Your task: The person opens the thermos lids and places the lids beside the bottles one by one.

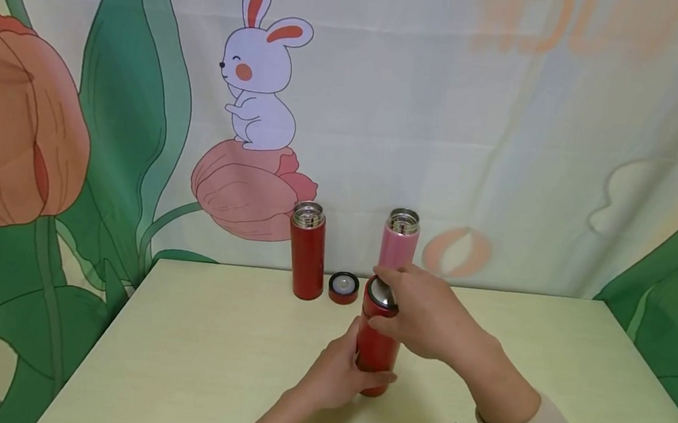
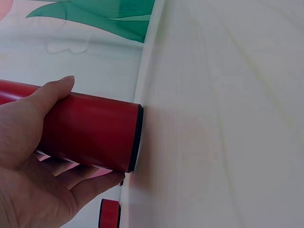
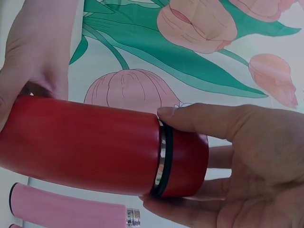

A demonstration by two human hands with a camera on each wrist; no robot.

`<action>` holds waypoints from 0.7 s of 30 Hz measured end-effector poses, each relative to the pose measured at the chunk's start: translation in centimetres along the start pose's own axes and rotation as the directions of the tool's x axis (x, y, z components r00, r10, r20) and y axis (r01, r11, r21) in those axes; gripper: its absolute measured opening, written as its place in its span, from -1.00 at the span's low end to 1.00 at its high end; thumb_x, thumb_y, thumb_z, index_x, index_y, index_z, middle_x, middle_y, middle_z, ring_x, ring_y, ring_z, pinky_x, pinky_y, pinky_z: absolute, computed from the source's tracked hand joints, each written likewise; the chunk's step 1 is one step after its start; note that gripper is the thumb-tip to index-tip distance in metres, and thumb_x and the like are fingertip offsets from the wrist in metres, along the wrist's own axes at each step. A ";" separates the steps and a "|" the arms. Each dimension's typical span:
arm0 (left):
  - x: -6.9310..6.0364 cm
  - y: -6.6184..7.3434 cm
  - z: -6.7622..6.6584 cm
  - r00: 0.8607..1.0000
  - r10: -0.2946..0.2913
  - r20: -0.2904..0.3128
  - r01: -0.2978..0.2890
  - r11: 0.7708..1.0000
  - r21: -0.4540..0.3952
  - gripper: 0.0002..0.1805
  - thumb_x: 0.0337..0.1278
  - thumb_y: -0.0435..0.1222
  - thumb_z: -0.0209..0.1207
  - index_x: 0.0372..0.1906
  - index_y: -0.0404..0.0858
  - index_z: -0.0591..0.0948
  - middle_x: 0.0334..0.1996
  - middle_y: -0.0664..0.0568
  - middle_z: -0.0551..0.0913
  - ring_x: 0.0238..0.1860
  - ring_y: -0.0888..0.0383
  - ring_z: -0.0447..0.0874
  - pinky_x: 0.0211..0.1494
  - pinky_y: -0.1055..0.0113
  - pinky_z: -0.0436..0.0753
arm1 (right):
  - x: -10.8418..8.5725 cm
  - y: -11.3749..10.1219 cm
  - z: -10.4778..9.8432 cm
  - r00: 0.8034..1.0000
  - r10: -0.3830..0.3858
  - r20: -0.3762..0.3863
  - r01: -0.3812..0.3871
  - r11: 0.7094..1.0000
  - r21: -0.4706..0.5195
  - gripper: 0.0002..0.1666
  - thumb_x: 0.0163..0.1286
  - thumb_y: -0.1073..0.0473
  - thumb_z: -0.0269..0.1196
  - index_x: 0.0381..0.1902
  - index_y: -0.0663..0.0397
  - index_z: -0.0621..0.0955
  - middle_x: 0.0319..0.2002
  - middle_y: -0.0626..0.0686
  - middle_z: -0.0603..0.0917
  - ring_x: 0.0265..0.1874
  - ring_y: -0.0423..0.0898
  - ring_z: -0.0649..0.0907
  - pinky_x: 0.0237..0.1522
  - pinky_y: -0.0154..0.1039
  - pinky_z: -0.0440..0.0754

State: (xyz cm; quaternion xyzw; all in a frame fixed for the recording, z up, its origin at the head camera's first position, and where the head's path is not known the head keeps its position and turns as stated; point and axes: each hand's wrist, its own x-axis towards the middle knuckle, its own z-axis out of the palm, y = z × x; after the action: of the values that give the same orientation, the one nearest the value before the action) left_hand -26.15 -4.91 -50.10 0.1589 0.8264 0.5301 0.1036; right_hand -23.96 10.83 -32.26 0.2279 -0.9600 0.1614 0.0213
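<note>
In the head view a red vacuum flask (image 1: 376,351) stands upright near the table's middle. My left hand (image 1: 332,374) grips its lower body, thumb on one side and fingers round the other. At the top my right hand (image 1: 427,312) holds the flask's red lid (image 3: 190,164) between thumb and fingers. A thin strip of the silver neck (image 3: 160,161) shows between lid and body in the right wrist view. The left wrist view has the flask's black base rim (image 2: 136,137) close to the tabletop; whether it touches, I cannot tell.
A second red flask (image 1: 308,259), lidless, stands at the table's back edge. Beside it a red lid (image 1: 343,290) lies with its inside up. Behind my right hand stands a lidless pink flask (image 1: 398,248). A printed cloth (image 1: 446,113) hangs behind the table (image 1: 209,349).
</note>
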 end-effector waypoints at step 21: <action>-0.2 0.1 0.0 1.000 0.003 0.004 -0.003 1.000 0.013 -0.12 0.13 0.04 0.47 0.45 0.12 0.22 0.22 0.17 0.62 0.24 0.11 0.60 0.38 -0.05 0.58 | 0.5 1.2 -1.0 0.980 -0.091 0.174 0.065 0.987 0.150 -0.24 0.29 0.43 0.36 0.44 0.02 0.48 0.28 0.05 0.60 0.27 0.07 0.58 0.28 0.08 0.63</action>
State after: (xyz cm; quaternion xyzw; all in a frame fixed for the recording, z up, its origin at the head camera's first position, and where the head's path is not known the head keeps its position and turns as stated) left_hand -25.98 -4.93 -50.05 0.1621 0.8293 0.5247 0.1035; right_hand -25.00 11.96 -31.57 0.2800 -0.9342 0.2077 -0.0760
